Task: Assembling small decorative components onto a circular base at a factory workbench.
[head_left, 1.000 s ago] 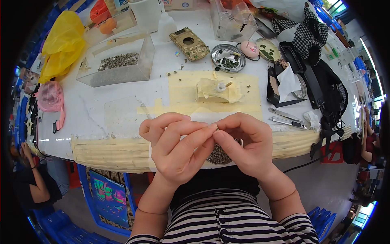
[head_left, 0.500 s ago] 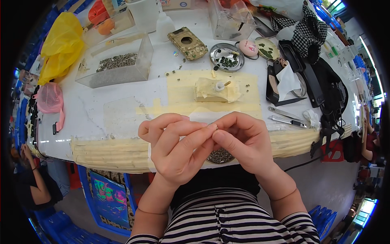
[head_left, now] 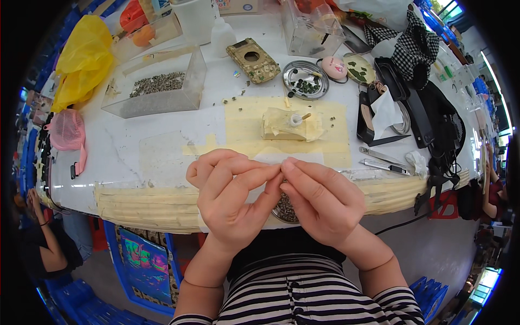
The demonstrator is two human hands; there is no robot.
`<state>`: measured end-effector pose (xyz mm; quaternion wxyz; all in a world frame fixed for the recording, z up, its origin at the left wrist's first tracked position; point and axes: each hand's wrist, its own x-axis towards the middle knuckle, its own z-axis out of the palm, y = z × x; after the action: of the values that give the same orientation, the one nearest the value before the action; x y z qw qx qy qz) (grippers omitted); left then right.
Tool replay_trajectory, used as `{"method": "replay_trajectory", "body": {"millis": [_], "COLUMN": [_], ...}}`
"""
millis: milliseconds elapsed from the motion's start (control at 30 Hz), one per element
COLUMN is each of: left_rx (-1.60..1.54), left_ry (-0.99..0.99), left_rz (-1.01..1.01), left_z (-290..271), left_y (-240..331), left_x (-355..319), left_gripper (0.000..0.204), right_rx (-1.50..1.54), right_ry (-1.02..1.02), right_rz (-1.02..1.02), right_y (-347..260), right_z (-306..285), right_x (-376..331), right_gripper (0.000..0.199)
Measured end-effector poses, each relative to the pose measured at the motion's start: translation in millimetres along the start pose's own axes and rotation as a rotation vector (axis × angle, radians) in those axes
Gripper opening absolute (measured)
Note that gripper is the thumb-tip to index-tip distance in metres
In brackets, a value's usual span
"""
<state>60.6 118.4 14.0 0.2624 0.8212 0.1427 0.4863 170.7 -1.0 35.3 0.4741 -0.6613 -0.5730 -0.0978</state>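
Note:
My left hand (head_left: 230,197) and my right hand (head_left: 326,203) meet over the table's near edge, fingertips pinched together. Whatever tiny piece sits between the fingertips is too small and covered to make out. Partly hidden beneath my hands is a round dish of many small grey-brown pieces (head_left: 285,209). Beyond the hands, a block wrapped in masking tape (head_left: 279,131) carries a small white nozzle-like cap (head_left: 295,119) with a thin stick beside it. Farther back lies a camouflage model tank hull (head_left: 260,66) with a round opening.
A clear box (head_left: 157,106) of small pieces stands left. Beside the hull, a metal dish (head_left: 325,82) holds dark green bits. Tweezers (head_left: 382,156) and a utility knife (head_left: 385,166) lie right, near a black case (head_left: 365,116). A yellow bag (head_left: 81,59) is far left.
My right hand's fingers have straightened and its index fingertip now presses against the left fingertips. More of the dish below shows. The view has shifted slightly.

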Motion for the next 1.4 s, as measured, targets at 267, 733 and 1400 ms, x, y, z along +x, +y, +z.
{"method": "replay_trajectory", "body": {"millis": [267,733,1400], "left_rx": [-0.005,0.004,0.073], "left_ry": [-0.049,0.004,-0.034], "left_rz": [0.080,0.008,0.030], "left_z": [-6.3,0.9,-1.6], "left_y": [4.2,2.4,6.7], "left_x": [2.1,1.2,0.4], "left_gripper": [0.031,0.027,0.023], "right_rx": [1.083,-0.092,-0.274], "right_ry": [-0.101,0.038,0.024], "right_rz": [0.866,-0.133,-0.228], "right_y": [0.6,4.4,1.4], "right_z": [-7.8,-2.4,0.2], "right_x": [-0.6,6.9,1.3], "right_gripper": [0.018,0.027,0.025]}}
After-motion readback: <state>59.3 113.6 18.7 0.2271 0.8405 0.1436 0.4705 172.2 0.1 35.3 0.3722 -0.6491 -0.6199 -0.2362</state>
